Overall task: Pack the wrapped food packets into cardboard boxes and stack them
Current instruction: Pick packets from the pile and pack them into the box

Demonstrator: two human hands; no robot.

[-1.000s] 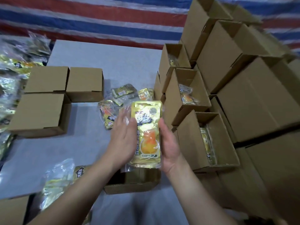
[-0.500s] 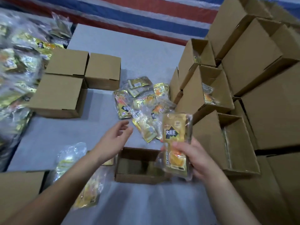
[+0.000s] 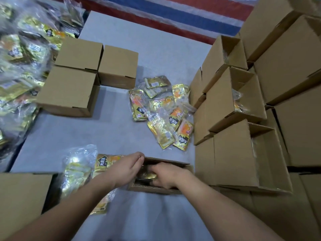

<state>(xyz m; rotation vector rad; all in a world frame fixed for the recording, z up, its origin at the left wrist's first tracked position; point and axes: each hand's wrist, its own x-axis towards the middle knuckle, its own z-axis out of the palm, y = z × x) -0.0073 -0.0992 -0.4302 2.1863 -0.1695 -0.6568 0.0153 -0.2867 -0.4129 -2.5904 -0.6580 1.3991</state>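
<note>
A small open cardboard box [image 3: 173,164] lies on the grey table right in front of me. My right hand [image 3: 168,174] reaches down inside it, its fingers curled round a gold wrapped food packet [image 3: 147,175] that sits low in the box and is mostly hidden. My left hand [image 3: 126,168] grips the box's left wall, with fingertips hooked over the far left corner. A loose heap of gold and orange packets [image 3: 163,112] lies on the table beyond the box. More packets in clear wrap [image 3: 79,171] lie just left of my left hand.
Three closed boxes [image 3: 69,91] stand at the back left. A tall stack of open boxes [image 3: 243,153] walls off the right side, some holding packets. A big pile of packets [image 3: 20,58] fills the left edge. Another box [image 3: 20,197] sits at the near left.
My right hand has carried the gold packet down into the open box. My left hand has dropped from mid-air onto the box's left wall. The camera has tilted further down.
</note>
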